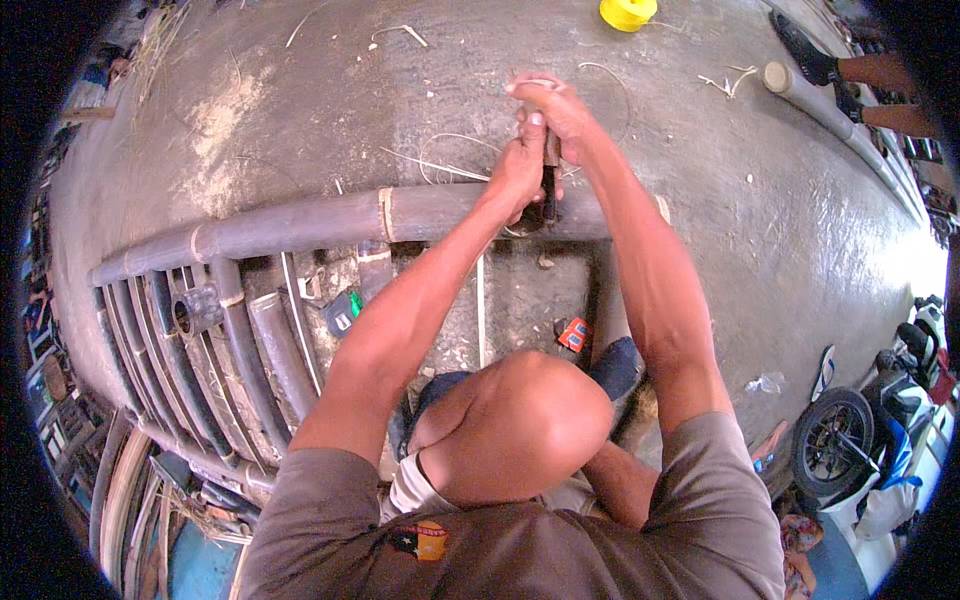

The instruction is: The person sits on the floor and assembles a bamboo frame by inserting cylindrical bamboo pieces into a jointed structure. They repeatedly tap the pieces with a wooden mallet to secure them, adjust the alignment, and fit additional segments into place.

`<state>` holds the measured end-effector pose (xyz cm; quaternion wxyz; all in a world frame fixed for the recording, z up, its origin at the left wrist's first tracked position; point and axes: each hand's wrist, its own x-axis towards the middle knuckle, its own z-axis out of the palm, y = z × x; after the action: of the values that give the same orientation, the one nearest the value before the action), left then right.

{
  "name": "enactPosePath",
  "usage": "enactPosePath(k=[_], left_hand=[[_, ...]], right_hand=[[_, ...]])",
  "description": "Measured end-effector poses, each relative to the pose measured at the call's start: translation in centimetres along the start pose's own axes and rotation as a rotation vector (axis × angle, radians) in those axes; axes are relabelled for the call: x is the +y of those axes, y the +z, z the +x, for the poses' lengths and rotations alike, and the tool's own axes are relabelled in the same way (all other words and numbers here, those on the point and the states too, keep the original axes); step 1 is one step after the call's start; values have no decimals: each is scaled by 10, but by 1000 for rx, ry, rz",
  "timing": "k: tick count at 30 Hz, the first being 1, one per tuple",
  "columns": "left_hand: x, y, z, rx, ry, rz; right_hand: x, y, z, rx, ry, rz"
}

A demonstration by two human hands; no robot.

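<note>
My left hand (522,165) and my right hand (560,112) are close together on one hand tool. The tool has a brown wooden handle (552,150) and a dark metal shaft (549,195), which points down at a thick bamboo pole (320,218). Its exact kind is hard to make out because my fingers cover much of it. My left hand is closed beside the shaft, and my right hand is closed over the upper part of the handle. A dark opening (532,222) shows in the bamboo under the tool's lower end.
Bamboo rungs (248,345) join the pole on the left. A green-and-dark case (342,313) and an orange packet (574,334) lie near my knee. A yellow roll (628,12) lies ahead. Another bamboo pole (840,125) and a motorcycle wheel (832,441) are at the right.
</note>
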<state>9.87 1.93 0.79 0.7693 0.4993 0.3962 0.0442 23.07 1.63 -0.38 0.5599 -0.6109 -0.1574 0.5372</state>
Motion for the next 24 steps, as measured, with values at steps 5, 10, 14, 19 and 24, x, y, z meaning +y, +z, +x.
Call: enactPosePath(k=[5, 10, 14, 19, 24], left_hand=[[4, 13, 5, -181, 75, 289], [-6, 23, 7, -461, 139, 396], [-39, 24, 15, -693, 269, 689], [1, 15, 20, -675, -123, 661], [12, -15, 25, -269, 66, 431]], right_hand=[[6, -33, -33, 254, -68, 163], [22, -49, -82, 484, -157, 330], [58, -37, -132, 705, -291, 533], [58, -34, -109, 810, -368, 484], [28, -14, -19, 545, -222, 435]])
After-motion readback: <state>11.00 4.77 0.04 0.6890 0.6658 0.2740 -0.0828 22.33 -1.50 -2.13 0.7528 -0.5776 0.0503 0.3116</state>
